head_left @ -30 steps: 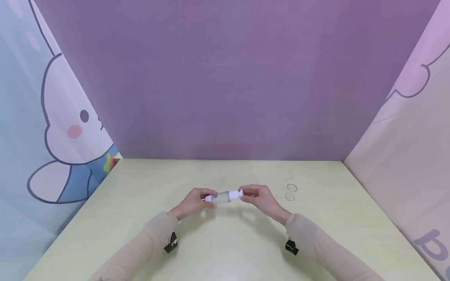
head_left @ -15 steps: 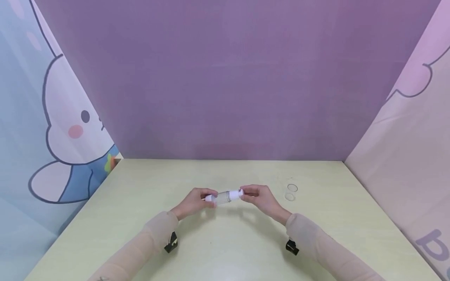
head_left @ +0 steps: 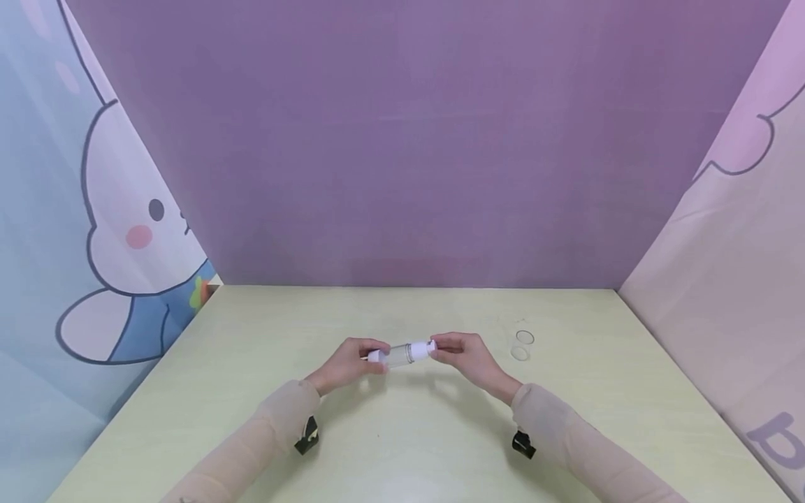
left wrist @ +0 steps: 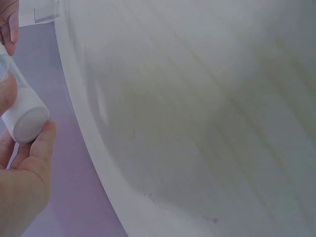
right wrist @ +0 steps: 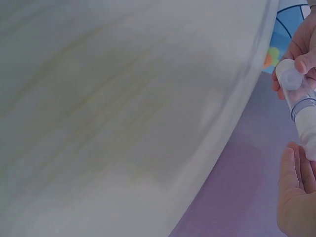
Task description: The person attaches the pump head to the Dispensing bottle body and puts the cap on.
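A clear pump bottle (head_left: 399, 355) with a white base and a white pump top is held almost level above the table, its pump end pointing right. My left hand (head_left: 349, 365) grips the white base between thumb and fingers; the left wrist view shows the round white bottom (left wrist: 30, 123) facing the camera. At the other end, my right hand (head_left: 470, 358) pinches the pump head. In the right wrist view, the bottle's white collar (right wrist: 307, 121) shows beside the right fingers (right wrist: 288, 168). The thumb there is out of frame.
A clear cylindrical cap (head_left: 520, 346) lies on the pale table (head_left: 402, 447), just right of the right hand. Behind the table stands a purple backdrop (head_left: 402, 175). Printed cartoon curtains flank it on both sides.
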### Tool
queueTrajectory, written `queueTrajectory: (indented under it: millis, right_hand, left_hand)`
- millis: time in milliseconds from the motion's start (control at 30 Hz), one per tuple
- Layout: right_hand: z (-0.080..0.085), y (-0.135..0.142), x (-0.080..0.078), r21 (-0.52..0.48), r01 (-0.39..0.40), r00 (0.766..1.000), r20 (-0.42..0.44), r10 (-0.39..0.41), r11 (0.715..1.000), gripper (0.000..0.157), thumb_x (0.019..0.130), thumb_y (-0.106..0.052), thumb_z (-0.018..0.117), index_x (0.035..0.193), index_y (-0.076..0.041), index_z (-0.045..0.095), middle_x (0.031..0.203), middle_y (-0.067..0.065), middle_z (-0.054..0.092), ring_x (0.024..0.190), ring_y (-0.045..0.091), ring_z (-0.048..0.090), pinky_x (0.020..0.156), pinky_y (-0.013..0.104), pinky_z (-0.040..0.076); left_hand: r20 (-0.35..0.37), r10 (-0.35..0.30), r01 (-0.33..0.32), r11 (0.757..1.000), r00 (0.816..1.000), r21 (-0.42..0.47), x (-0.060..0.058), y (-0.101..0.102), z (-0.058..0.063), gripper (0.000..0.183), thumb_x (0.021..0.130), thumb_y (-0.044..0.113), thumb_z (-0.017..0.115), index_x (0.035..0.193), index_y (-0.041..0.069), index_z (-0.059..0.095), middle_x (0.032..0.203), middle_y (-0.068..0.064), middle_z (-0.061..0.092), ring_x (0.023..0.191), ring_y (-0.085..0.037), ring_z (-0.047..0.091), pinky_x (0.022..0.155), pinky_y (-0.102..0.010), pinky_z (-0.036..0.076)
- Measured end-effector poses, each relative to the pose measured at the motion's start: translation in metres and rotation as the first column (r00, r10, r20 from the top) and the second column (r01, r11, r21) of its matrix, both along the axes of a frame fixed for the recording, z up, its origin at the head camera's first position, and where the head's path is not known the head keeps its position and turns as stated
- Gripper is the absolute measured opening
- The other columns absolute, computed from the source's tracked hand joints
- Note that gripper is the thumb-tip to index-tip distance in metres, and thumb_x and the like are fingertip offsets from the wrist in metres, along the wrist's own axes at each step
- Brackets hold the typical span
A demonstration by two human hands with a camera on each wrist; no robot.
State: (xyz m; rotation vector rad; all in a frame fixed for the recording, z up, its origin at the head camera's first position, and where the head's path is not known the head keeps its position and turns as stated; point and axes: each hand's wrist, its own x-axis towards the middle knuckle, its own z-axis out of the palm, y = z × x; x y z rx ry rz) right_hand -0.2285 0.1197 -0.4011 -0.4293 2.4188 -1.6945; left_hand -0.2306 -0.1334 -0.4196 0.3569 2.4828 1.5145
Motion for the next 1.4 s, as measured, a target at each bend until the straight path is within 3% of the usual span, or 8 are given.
queueTrajectory:
  millis: [433, 767, 1400]
  right_hand:
    - [0.0008, -0.0013, 0.0021, -0.008, -0.023, 0.999, -0.027, 0.023, 1.000, 0.036, 0.084, -0.013, 0.065, 0.116, 0.003, 0.059, 0.112, 0.019, 0.063, 0.097, 0.024, 0.063, 0.082, 0.030, 0.051]
    - [0.0020, 0.0001, 0.0015, -0.062, -0.033, 0.999, -0.008, 0.033, 0.998, 0.041, 0.083, -0.012, 0.066, 0.121, 0.001, 0.056, 0.121, 0.017, 0.059, 0.110, 0.029, 0.057, 0.087, 0.031, 0.049]
    - [0.0014, -0.0035, 0.0034, -0.039, -0.038, 0.999, -0.015, 0.038, 0.999, 0.035, 0.082, -0.003, 0.064, 0.117, -0.001, 0.060, 0.117, 0.019, 0.061, 0.106, 0.030, 0.059, 0.084, 0.031, 0.051]
  left_hand:
    - [-0.004, -0.009, 0.009, 1.000, 1.000, -0.004, 0.0007, -0.0021, -0.0005, 0.034, 0.079, 0.012, 0.070, 0.112, 0.011, 0.064, 0.123, -0.011, 0.058, 0.107, -0.026, 0.055, 0.087, -0.038, 0.047]
    - [-0.007, -0.015, 0.015, 1.000, 1.000, 0.004, -0.0005, -0.0037, 0.0004, 0.034, 0.078, 0.013, 0.071, 0.112, 0.010, 0.064, 0.122, -0.012, 0.058, 0.106, -0.025, 0.056, 0.086, -0.037, 0.048]
    - [-0.013, -0.001, 0.001, 1.000, 1.000, 0.006, 0.0015, -0.0010, -0.0009, 0.033, 0.078, 0.010, 0.071, 0.111, 0.008, 0.065, 0.122, -0.012, 0.058, 0.106, -0.025, 0.056, 0.087, -0.039, 0.048]
